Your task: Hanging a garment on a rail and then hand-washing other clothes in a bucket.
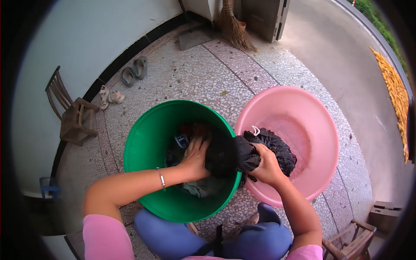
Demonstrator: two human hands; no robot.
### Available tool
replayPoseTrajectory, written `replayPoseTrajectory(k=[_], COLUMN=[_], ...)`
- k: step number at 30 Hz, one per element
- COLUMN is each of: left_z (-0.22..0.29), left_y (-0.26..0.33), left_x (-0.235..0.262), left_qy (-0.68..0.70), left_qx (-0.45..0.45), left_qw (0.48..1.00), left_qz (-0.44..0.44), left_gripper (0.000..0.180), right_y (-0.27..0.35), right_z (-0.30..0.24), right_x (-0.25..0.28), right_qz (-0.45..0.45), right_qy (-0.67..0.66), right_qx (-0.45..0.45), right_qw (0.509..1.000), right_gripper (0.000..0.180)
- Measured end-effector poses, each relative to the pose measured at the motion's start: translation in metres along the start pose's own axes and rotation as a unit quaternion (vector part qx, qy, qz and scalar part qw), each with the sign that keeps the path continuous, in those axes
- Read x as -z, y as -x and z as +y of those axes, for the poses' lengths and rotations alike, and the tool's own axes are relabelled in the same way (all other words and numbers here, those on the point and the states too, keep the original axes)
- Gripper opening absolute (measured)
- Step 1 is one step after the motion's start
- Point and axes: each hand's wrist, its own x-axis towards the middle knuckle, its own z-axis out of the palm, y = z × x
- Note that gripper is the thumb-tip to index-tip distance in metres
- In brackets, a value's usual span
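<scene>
A black garment [249, 158] stretches over the touching rims of a green tub [145, 147] and a pink basin [323, 138]. Its bunched part, with a white drawstring [255, 130], lies in the basin. My right hand [265, 167] is closed round the cloth near the rims. Inside the tub, my left hand [196, 156] presses into dark cloth that seems part of the same garment, its fingertips partly hidden in shadow. Other clothes lie beneath, among them a greyish piece [201, 187] and a dark one with a blue-and-white label [181, 140].
At left stand a wooden chair [76, 117], sandals [113, 96] and grey slippers [135, 71]. A broom [234, 28] and dustpan [193, 37] are at the far wall. A wooden stool [353, 242] is at lower right. Corn cobs [394, 95] lie outside on the right.
</scene>
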Motion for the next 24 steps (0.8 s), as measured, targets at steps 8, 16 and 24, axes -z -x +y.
replayPoseTrajectory(k=[8, 16, 24], left_z=[-0.04, -0.071, -0.019], left_y=[-0.006, -0.041, 0.003], left_x=[-0.021, -0.074, 0.001], left_qy=[0.012, 0.024, 0.261], left_qx=[-0.024, -0.086, -0.058], left_qw=[1.0, 0.984, 0.962], left_qz=[0.006, 0.155, 0.052], left_gripper=[0.084, 0.055, 0.035], right_y=[-0.005, -0.011, 0.043], right_z=[-0.043, -0.041, 0.111], right_x=[0.065, 0.091, 0.049], right_qz=[0.133, 0.2, -0.02], right_qy=[0.187, 0.397, 0.313], right_qx=[0.095, 0.268, -0.188], right_qw=[0.969, 0.855, 0.931], right_gripper=[0.026, 0.033, 0.054])
